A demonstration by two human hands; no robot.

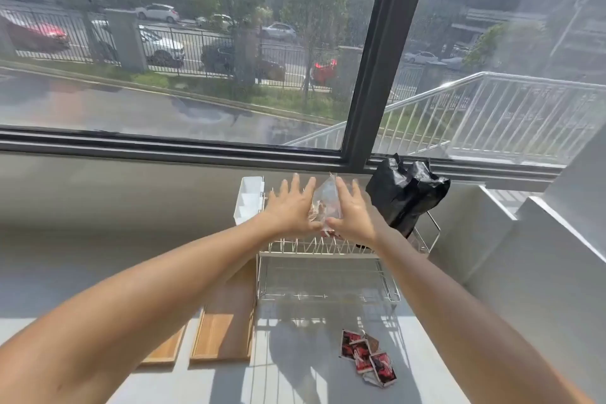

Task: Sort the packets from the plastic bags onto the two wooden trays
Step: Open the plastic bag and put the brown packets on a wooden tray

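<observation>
A clear plastic bag [324, 198] with packets inside stands on the top tier of a wire rack [328, 252]. My left hand [290, 207] and my right hand [352, 210] press against its two sides, fingers spread, thumbs pinching the lower part. A black plastic bag [406, 195] stands on the rack's right end. Several red and black packets [367, 357] lie loose on the table in front of the rack. Two wooden trays, one [226, 328] beside the rack and another [165, 349] left of it, lie partly under my left forearm.
A white plastic compartment box [249, 198] hangs at the rack's left end. The window sill and dark frame [360, 161] run right behind the rack. A grey wall ledge [531, 216] rises to the right.
</observation>
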